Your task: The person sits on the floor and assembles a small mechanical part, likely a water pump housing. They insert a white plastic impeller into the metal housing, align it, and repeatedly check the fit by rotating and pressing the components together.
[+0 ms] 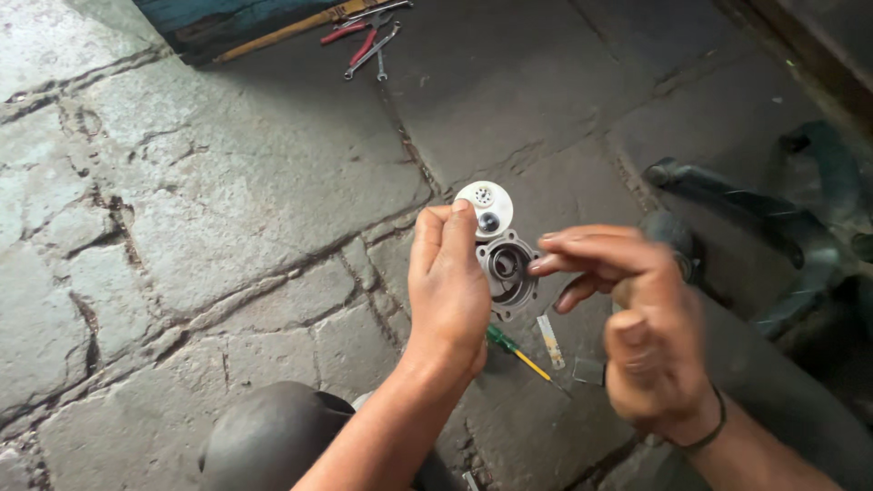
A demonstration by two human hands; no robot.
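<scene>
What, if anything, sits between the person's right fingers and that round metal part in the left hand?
Nothing visible does. The right hand reaches its fingertips to the rim of the round metal part, which the left hand holds up with a white disc.

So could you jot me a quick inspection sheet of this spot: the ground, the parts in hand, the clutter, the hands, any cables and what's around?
Surface: cracked stone floor, worn and dusty.
Job's things: grey metal housing with a round opening, and a white disc above it, both held up.
Clutter: green-handled screwdriver and a small clear strip on the floor; wrenches and red-handled pliers farther off.
Hands: left hand grips the parts; right hand, blurred, has its fingertips at the housing.
Cables: nothing seen.
Surroundings: dark curved machine parts at right; the person's knee below.
</scene>
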